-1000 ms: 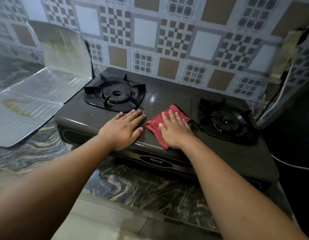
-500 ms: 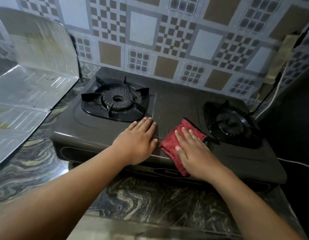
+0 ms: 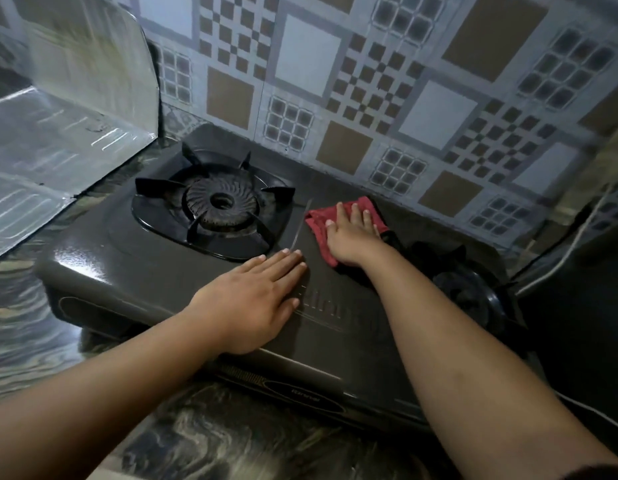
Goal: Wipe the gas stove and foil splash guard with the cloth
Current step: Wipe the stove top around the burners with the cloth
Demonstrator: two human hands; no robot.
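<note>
A dark two-burner gas stove (image 3: 134, 271) sits on the counter against a tiled wall. My right hand (image 3: 352, 233) presses flat on a red cloth (image 3: 321, 220) near the back of the stove top, between the two burners. My left hand (image 3: 255, 299) lies flat on the front middle of the stove top, fingers together, holding nothing. The left burner (image 3: 219, 209) is in full view; my right forearm partly covers the right burner (image 3: 470, 292). The silver foil splash guard (image 3: 58, 140) stands folded to the left of the stove.
A dark marbled counter (image 3: 20, 327) runs under and in front of the stove. A patterned tile wall (image 3: 369, 98) stands right behind it. A pale hose (image 3: 584, 233) runs down at the far right, beside a dark surface.
My right hand has slid the red cloth from the stove's front edge toward the back wall. My left hand has stayed at the front middle. The view has moved closer and more overhead.
</note>
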